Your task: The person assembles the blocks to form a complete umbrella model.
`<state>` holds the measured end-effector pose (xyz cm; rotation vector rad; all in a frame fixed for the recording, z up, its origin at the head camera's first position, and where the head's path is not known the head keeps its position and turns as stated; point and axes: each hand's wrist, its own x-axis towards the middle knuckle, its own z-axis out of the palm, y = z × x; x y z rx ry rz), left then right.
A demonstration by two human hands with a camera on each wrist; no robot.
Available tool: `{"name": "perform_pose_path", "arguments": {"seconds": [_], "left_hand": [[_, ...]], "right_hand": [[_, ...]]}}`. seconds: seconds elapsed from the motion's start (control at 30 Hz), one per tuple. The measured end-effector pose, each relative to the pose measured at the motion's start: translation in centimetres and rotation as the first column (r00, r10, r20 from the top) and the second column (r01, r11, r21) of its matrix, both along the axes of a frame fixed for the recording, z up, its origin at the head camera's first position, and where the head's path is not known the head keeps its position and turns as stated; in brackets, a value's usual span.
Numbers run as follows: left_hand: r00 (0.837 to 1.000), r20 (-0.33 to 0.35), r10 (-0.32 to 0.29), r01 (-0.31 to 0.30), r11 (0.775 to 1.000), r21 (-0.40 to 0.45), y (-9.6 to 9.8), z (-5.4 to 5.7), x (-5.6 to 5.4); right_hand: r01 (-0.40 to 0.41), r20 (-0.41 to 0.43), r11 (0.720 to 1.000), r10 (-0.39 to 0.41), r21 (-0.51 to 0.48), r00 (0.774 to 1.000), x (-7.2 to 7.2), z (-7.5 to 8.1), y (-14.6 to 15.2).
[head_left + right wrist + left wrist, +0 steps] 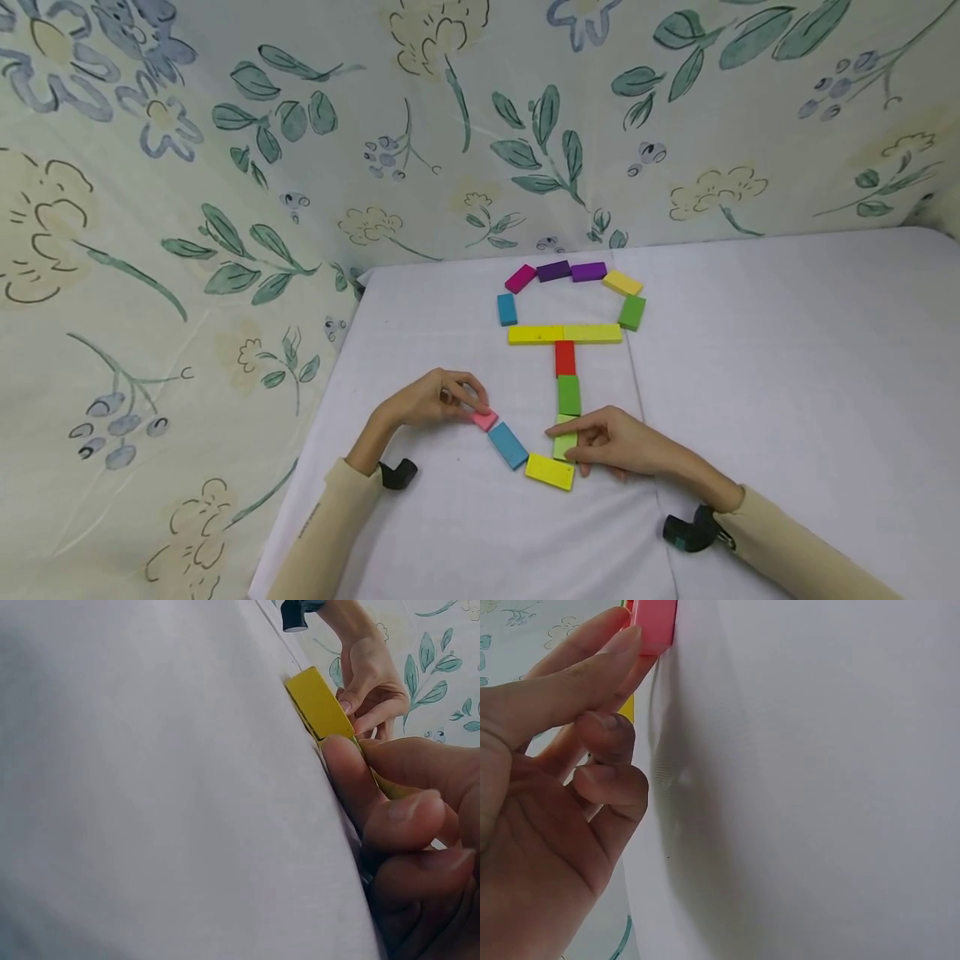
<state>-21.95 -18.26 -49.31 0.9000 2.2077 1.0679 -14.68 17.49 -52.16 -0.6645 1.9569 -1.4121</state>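
Observation:
My left hand (433,397) pinches a small pink block (486,420) between thumb and fingertips, at the upper end of a blue block (508,446). In the left wrist view the pink block (655,627) shows at the fingertips, and the other fingers are curled. My right hand (626,446) holds a light green block (565,439), with a finger at its upper end and the thumb at its lower end. Just below it lies a yellow block (550,472), also seen in the right wrist view as a yellow block (319,703) beyond the fingertips.
Above the hands, a green block (568,395) and a red block (565,358) continue the column up to a yellow bar (535,335). An arch of several coloured blocks, including a purple block (588,272), curves over it. A white cloth (787,375) covers the table; floral fabric (450,167) hangs behind.

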Motion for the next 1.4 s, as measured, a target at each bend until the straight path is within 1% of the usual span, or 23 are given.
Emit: {"name": "perform_pose_path", "arguments": {"seconds": [0.2, 0.4, 0.63, 0.9, 1.4], "left_hand": [[1.000, 0.019, -0.010, 0.010, 1.000, 0.015, 0.21, 0.05, -0.02], [1.000, 0.014, -0.011, 0.011, 1.000, 0.000, 0.25, 0.00, -0.02], [0.999, 0.033, -0.018, 0.018, 1.000, 0.001, 0.37, 0.06, 0.09], [0.999, 0.027, -0.025, 0.025, 1.000, 0.001, 0.36, 0.10, 0.18], [0.999, 0.047, -0.019, 0.019, 1.000, -0.005, 0.55, 0.37, 0.33]], "right_hand": [[-0.005, -0.017, 1.000, 0.005, 0.000, 1.000, 0.05, 0.16, 0.06], [-0.005, -0.015, 1.000, 0.005, -0.001, 1.000, 0.17, 0.26, 0.10], [-0.010, -0.021, 1.000, 0.010, 0.000, 1.000, 0.19, 0.18, 0.14], [-0.007, -0.025, 1.000, 0.007, 0.002, 1.000, 0.26, 0.17, 0.03], [-0.001, -0.017, 1.000, 0.001, -0.004, 1.000, 0.40, 0.22, 0.07]]}}
